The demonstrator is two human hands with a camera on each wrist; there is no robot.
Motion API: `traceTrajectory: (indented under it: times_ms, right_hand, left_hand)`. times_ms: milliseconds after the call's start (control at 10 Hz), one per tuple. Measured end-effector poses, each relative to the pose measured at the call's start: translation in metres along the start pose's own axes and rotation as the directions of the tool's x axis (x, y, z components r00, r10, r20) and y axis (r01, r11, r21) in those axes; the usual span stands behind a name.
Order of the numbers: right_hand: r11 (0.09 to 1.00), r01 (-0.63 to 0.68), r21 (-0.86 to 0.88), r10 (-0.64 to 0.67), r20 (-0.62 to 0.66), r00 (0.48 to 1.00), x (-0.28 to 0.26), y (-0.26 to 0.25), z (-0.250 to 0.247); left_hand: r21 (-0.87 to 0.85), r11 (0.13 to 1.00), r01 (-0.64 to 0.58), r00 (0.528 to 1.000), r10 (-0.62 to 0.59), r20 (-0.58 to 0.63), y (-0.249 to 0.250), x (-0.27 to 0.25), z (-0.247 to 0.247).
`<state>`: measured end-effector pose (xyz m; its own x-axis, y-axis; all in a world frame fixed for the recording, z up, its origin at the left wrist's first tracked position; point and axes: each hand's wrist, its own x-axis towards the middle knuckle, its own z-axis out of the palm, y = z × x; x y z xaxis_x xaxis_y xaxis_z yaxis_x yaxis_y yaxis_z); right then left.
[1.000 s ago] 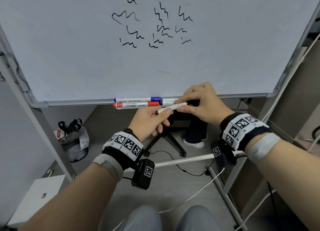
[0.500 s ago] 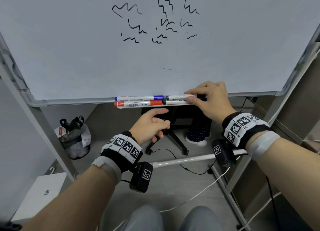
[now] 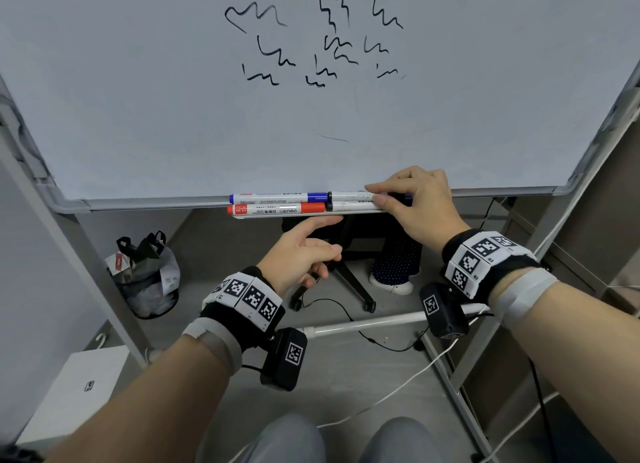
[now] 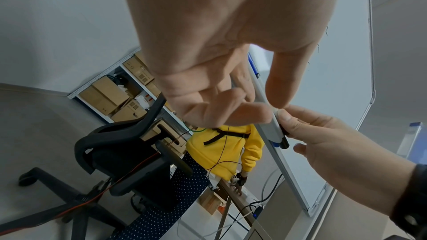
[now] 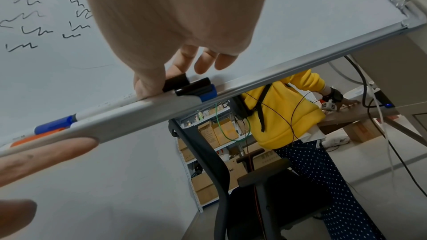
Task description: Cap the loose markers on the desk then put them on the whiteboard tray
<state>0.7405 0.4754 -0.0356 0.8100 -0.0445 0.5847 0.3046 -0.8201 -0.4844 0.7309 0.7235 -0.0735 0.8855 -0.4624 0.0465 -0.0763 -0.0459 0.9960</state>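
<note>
The right hand (image 3: 419,206) had set the black marker (image 3: 353,206) onto the whiteboard tray (image 3: 156,204) beside the blue and red ones, fingertips still pinching it; the left hand (image 3: 301,251), released, hung loosely curled below. Placement looked nearly finished.

The right hand (image 3: 415,206) hides the capped ends of two markers (image 3: 349,201).

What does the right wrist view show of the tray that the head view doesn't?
Only the right wrist view shows the black caps on the markers under the right hand. Only the head view shows the red marker full length and the left hand holding nothing. Both show the blue marker lying in the whiteboard tray.
</note>
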Motion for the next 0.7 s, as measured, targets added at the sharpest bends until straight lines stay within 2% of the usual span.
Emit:
traceTrajectory:
  times_ms: [500,600,700]
  right_hand:
    - [0.996,0.004,0.089,-0.004,0.006,1.0,-0.002,-0.003,-0.002]
    - [0.993,-0.008,0.118,0.013,-0.045,0.999,-0.005,-0.006,-0.008]
    - [0.973,-0.029,0.23,0.067,-0.158,0.985,-0.005,-0.014,-0.017]
  left_hand:
    - [0.002,1.0,0.0,1.0,0.0,-0.01,0.002,-0.002,0.003]
    - [0.001,1.0,-0.003,1.0,0.003,-0.001,0.004,-0.005,0.005]
    - [-0.016,1.0,-0.009,1.0,0.009,-0.002,0.003,-0.004,0.006]
